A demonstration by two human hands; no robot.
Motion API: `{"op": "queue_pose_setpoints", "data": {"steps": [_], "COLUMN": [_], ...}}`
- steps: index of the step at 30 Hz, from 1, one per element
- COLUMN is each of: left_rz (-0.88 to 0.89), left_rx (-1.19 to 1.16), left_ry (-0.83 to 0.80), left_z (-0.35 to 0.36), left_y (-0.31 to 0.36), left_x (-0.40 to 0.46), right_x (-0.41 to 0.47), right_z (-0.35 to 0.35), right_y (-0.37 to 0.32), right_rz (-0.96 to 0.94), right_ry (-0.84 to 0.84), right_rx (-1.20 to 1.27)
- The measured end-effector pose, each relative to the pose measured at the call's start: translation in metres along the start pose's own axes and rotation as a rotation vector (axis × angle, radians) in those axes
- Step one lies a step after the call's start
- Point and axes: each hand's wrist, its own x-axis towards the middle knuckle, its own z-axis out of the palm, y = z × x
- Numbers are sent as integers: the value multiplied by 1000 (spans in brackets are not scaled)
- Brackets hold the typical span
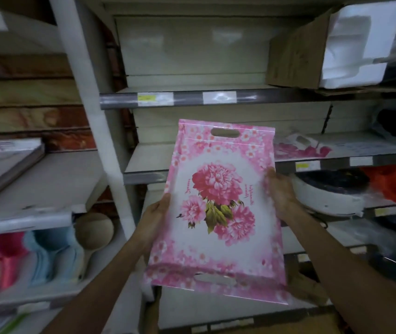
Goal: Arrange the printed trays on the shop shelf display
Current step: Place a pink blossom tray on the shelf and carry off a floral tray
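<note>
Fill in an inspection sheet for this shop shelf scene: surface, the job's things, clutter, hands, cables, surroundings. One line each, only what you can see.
Surface: middle shelf behind the tray, bare at its left end.
Job's things: pink floral tray held up on end, facing the camera, handle slots at top and bottom; another pink printed item lies on the shelf to the right.
Clutter: cardboard box with white foam packing on the top shelf.
Hands: left hand and right hand grip the tray's side edges.
Cables: nothing seen.
Surroundings: white upright post; coloured plastic items lower left; price labels on shelf edges.
</note>
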Motion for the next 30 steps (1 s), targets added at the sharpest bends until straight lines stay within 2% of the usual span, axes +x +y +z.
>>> {"op": "queue_pose_setpoints", "data": {"steps": [5,12,23,30], "left_rz": [7,16,8,21], "left_rx": [7,69,156,96], "left_ry": [205,365,689,746], "left_z": [-47,-133,-275,-377], "left_y": [-9,-16,-18,-27], "left_x": [-37,-89,-180,-218], "right_x": [-25,-75,-190,-255], "right_z": [62,157,310,404], "right_y": [-2,-20,-46,-62], "right_rz": [14,-34,-65,-109], "right_ry": [-150,-293,-527,-663], "right_rx": [34,-103,-121,-66]}}
